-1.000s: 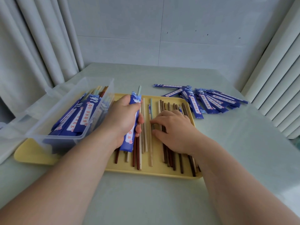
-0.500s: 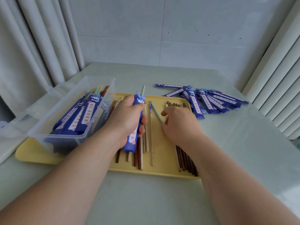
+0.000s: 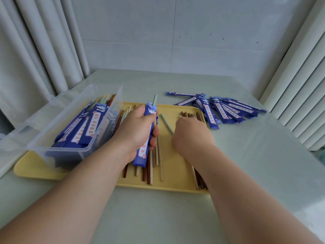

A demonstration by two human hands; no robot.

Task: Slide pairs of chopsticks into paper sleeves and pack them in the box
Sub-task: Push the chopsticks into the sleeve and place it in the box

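Chopstick pair half made. Left hand (image 3: 137,134) is wrapped round a blue paper sleeve (image 3: 146,138), thumb across its upper end. One pale green chopstick (image 3: 155,99) is already seated, its end standing out of the sleeve mouth on the far side of that hand.

Right hand (image 3: 191,136): back up, fingers curled under, out of sight. It appears to pinch the near end of a second green chopstick (image 3: 166,123).

Key relation: this second stick runs diagonally from the right thumb side, far tip pointing up-left at the sleeve mouth, with a gap between. Sleeve axis runs almost straight away from the person, so the stick likely needs swinging parallel first. Right hand is the nearer one.

Beneath both hands: yellow tray (image 3: 175,185), with loose chopsticks (image 3: 154,166) under the left and dark chopsticks (image 3: 189,114) past the right knuckles. Left of the left hand: clear box (image 3: 84,92), holding filled sleeves. Beyond and right of the right hand: empty sleeves (image 3: 225,110), fanned out on the table.
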